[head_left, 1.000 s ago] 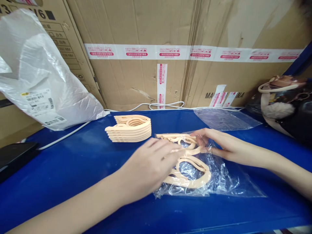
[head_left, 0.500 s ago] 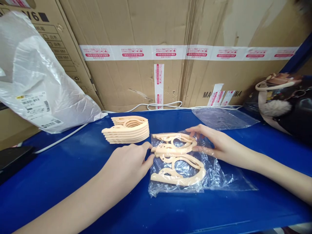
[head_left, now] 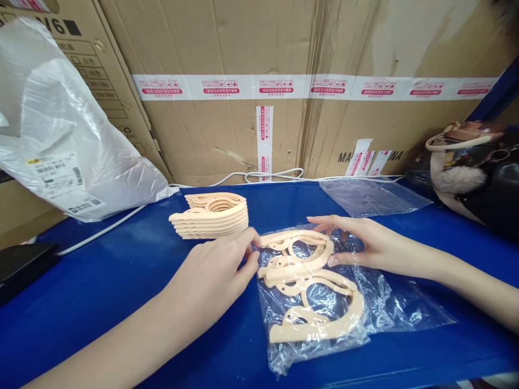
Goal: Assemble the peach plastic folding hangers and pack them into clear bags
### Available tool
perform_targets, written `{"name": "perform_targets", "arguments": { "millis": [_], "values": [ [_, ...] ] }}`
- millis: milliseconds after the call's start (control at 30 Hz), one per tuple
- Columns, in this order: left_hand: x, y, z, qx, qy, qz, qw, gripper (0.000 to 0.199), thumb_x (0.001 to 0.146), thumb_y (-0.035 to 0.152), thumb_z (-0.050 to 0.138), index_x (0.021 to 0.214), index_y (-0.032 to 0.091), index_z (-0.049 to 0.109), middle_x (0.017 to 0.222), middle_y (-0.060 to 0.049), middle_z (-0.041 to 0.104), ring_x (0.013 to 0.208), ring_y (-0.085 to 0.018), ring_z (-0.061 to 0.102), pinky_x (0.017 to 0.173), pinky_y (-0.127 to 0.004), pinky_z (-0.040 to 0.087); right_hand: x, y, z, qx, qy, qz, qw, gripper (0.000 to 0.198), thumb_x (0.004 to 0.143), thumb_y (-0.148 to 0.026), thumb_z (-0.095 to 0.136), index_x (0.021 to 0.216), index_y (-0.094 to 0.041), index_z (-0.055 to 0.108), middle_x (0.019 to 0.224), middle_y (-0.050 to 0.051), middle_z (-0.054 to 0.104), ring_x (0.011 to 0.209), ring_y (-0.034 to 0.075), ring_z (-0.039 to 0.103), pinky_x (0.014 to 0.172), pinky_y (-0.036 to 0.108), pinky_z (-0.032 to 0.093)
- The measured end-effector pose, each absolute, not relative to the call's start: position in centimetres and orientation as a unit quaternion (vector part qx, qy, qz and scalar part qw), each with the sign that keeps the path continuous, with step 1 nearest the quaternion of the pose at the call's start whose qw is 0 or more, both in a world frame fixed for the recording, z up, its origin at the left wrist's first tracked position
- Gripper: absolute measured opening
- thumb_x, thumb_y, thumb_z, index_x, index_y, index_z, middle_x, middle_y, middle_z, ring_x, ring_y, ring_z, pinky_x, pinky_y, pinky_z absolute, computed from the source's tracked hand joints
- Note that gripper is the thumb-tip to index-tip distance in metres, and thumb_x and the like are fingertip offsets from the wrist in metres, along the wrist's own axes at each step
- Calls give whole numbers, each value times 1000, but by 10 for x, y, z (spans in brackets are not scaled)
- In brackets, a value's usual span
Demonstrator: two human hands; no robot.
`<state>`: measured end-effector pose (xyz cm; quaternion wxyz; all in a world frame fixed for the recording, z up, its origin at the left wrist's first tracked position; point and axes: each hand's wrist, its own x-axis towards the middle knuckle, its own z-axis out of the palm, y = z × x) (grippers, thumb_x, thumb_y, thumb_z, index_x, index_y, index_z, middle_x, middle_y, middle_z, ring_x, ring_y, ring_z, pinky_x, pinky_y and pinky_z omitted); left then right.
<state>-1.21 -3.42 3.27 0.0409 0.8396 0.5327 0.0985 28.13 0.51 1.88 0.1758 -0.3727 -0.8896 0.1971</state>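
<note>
Beige folding hangers lie side by side inside a clear plastic bag on the blue tabletop. My left hand pinches the bag's left edge between thumb and forefinger, by the tip of the upper hanger. On the other side, my right hand grips the upper hanger's curved end through the bag, thumb nearer me and fingers beyond. Behind my left hand stands a neat stack of the same beige hangers, outside the bag and untouched.
A flat clear plastic bag lies at the back right, near a black bag with a pompom. A white plastic parcel leans at left above a black object. Cardboard boxes and a white cable line the back.
The bag of hangers has turned, its near end swinging toward me and to the right. My left hand has shifted slightly up its edge; my right hand has moved slightly toward me.
</note>
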Motion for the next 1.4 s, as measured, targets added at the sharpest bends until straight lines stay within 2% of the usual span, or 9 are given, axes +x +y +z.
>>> {"name": "perform_targets", "arguments": {
  "millis": [67,133,300,467,600,767,900,1100,1400],
  "values": [
    [-12,-32,27,850,515,111,1,28,96,20,39,118,23,56,111,-4,66,77,-19,68,62,-29,48,281,6,16,-375,-886,199,186,67,82,-46,67,142,-33,41,127,4,63,115,27,60,95,44,50],
    [-11,-29,20,854,512,88,-22,33,96,16,38,125,21,54,122,-7,61,83,-22,70,66,-31,52,280,7,13,-379,-883,197,193,66,81,-46,68,140,-31,44,125,5,65,114,28,61,94,44,50],
    [-6,-23,12,833,548,71,-31,34,98,16,38,128,18,55,124,-10,62,95,-27,69,73,-37,57,279,5,9,-382,-884,176,206,65,81,-47,68,139,-30,44,122,5,65,111,27,62,91,42,52],
    [-11,-15,11,843,523,123,21,34,98,13,37,121,18,60,119,-8,65,103,-24,66,83,-36,55,276,2,9,-388,-886,161,197,63,82,-50,66,138,-29,44,121,4,65,110,24,62,90,40,52],
    [-15,-17,12,855,508,104,3,41,94,5,35,123,21,58,118,-7,63,99,-24,67,77,-35,55,275,2,9,-393,-887,146,192,64,83,-52,64,139,-31,43,123,3,64,111,24,61,89,39,51],
    [-10,-22,17,853,520,36,-38,38,91,0,36,114,21,57,110,-5,63,86,-21,68,63,-27,51,273,2,7,-388,-893,128,190,64,86,-52,61,142,-31,40,123,4,64,111,25,60,91,41,49],
    [-6,-20,20,848,527,-5,-55,39,86,-3,39,113,19,56,112,-6,62,83,-22,68,58,-27,48,273,4,4,-385,-893,128,192,64,86,-52,61,143,-32,38,121,5,64,108,24,60,88,41,49],
    [-10,-15,18,852,522,49,-23,37,88,-1,39,110,21,58,108,-3,65,94,-22,66,71,-30,50,273,7,0,-373,-898,132,192,62,88,-51,59,143,-31,37,127,6,60,109,24,58,88,40,49],
    [-15,-15,16,864,498,59,-52,41,91,3,41,124,23,55,116,-5,65,102,-28,65,76,-37,52,272,5,1,-374,-899,121,194,56,89,-49,57,139,-29,41,125,6,60,109,23,58,88,37,49]
  ]
}}
